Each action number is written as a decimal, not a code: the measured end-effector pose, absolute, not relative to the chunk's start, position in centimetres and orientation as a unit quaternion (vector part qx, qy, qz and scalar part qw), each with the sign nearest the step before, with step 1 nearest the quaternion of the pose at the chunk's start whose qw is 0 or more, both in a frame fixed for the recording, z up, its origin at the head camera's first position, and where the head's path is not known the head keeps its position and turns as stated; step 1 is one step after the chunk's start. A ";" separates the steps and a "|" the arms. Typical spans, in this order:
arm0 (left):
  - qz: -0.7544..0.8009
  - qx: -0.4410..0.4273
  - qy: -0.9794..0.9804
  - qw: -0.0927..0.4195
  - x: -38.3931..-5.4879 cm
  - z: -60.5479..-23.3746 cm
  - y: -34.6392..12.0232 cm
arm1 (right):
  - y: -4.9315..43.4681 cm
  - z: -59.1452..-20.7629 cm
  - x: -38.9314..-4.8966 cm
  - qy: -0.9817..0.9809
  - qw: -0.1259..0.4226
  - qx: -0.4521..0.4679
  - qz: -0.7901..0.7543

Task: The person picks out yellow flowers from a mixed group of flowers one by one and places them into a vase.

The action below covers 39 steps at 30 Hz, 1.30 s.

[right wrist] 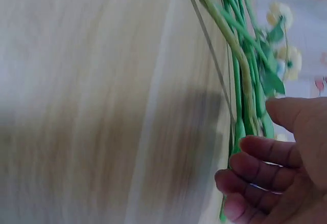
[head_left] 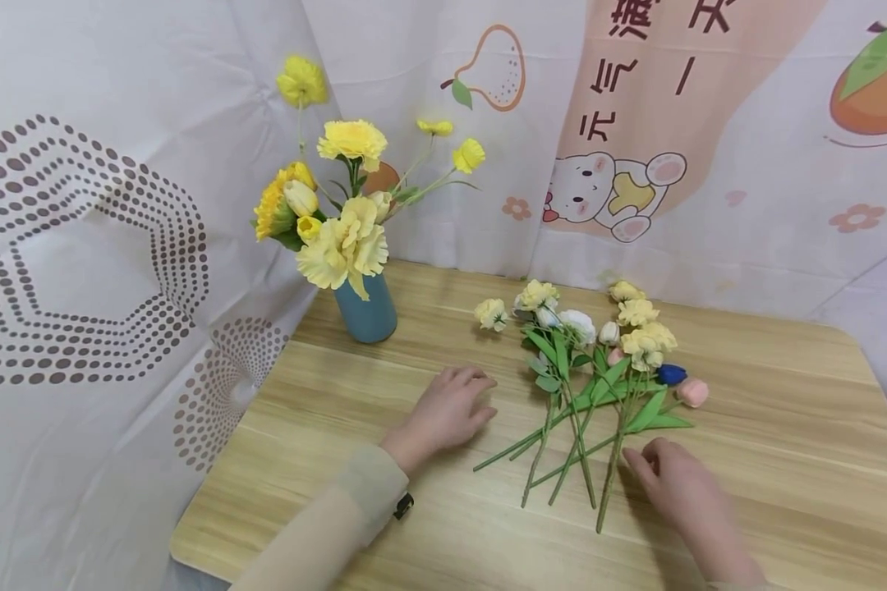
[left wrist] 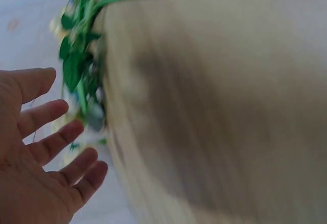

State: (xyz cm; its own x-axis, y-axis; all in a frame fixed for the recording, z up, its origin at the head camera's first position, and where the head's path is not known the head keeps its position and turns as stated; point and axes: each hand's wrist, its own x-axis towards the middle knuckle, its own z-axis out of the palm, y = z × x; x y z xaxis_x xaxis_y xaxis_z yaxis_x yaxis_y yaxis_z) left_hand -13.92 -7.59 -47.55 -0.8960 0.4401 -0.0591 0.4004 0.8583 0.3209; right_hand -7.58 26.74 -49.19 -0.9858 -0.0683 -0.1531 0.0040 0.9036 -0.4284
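Several flowers on long green stems lie in a loose, crossing pile on the wooden table. Among them are a cluster of pale yellow blooms, a white bloom, a blue bud and a pink bud. To the left of the pile, my left hand hovers over the table, fingers spread and holding nothing. My right hand is just right of the thick yellow-flower stem, its fingers loosely bent with nothing between them. In the right wrist view, thumb and fingers stand apart beside the stems.
A blue vase with yellow flowers stands at the table's back left. Behind the table hangs a printed cloth, and a patterned white curtain hangs along the left side.
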 end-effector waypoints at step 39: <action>0.470 0.144 0.853 0.177 -14.6 -45.5 -1.6 | 18.8 -45.7 -6.4 0.877 0.008 0.085 -0.473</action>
State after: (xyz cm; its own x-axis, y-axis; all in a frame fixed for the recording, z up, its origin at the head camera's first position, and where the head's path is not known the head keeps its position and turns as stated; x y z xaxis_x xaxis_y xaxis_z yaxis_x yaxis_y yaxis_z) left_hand -14.63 -1.55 -45.48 -0.8963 0.4110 -0.1667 0.0789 0.5175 0.8520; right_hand -6.36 18.79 -45.69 -0.9855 0.1411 -0.0939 0.1560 0.5389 -0.8278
